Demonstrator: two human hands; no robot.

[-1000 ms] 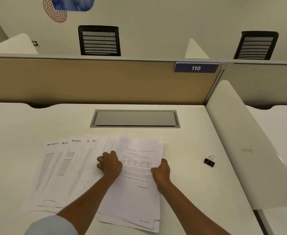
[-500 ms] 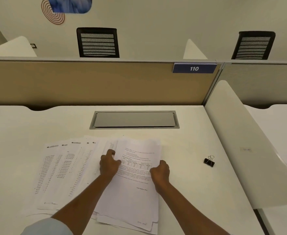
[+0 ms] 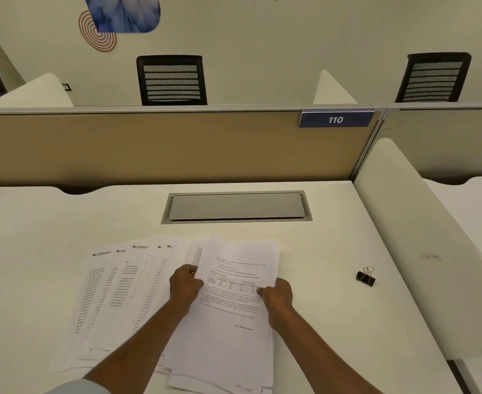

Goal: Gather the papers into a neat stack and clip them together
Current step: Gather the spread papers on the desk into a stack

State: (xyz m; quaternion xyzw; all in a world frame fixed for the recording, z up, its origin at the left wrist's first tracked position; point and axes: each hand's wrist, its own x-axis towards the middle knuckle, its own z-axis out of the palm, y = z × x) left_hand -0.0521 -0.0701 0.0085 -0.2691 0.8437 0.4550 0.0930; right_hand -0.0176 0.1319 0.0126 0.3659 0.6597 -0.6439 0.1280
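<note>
Several printed papers lie fanned on the white desk. The right-hand pile is thicker, with a text-and-table page on top. Looser sheets spread out to its left. My left hand grips the left edge of the right-hand pile, fingers curled around it. My right hand holds the pile's right edge, thumb on top of the page. A black binder clip with silver handles lies on the desk to the right, well apart from both hands.
A grey cable hatch is set into the desk behind the papers. A tan partition with a "110" sign closes the back. A white side divider borders the right.
My left hand moved from resting on the loose sheets to gripping the pile's left edge. My right hand shifted slightly inward on the right edge. The view tilted up a little.
</note>
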